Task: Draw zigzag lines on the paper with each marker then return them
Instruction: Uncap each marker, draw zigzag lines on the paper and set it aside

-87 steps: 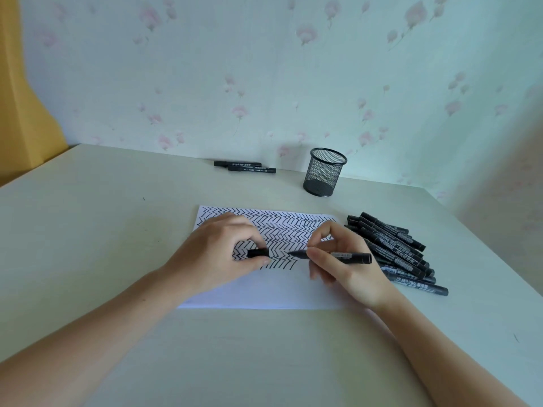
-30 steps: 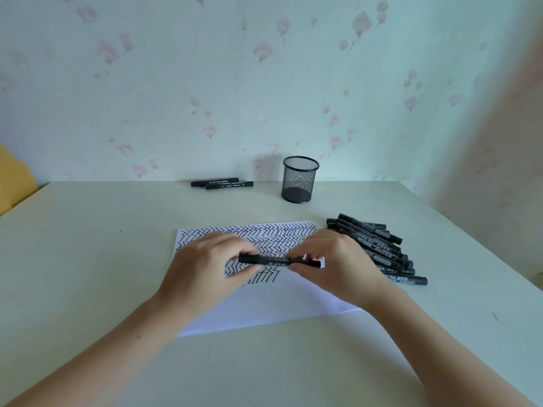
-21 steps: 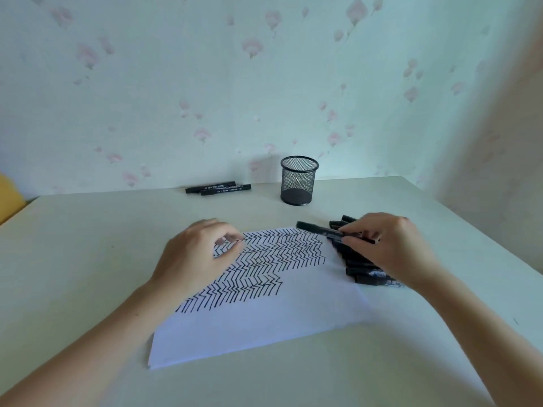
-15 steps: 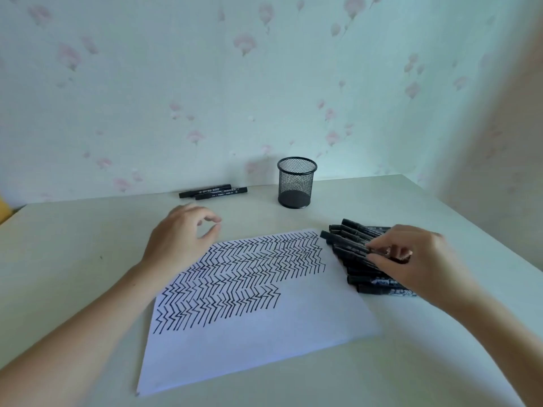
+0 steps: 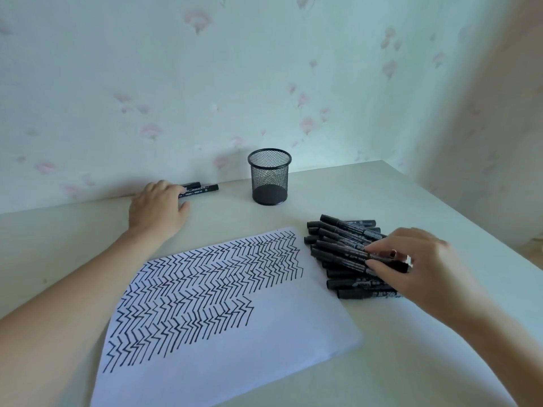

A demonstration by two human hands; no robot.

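Light: soft, even, cool daylight | Shadows: faint, left of mesh cup (image 5: pixel 269 176) | Blur: right hand (image 5: pixel 423 268) | Edges: wide-angle bowing

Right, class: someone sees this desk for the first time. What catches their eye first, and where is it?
First the white paper in the middle, its upper part packed with black zigzag lines. Next, the heap of black markers to its right, with the right hand on it, and the empty mesh pen cup by the wall. The left hand reaches two markers at the back.
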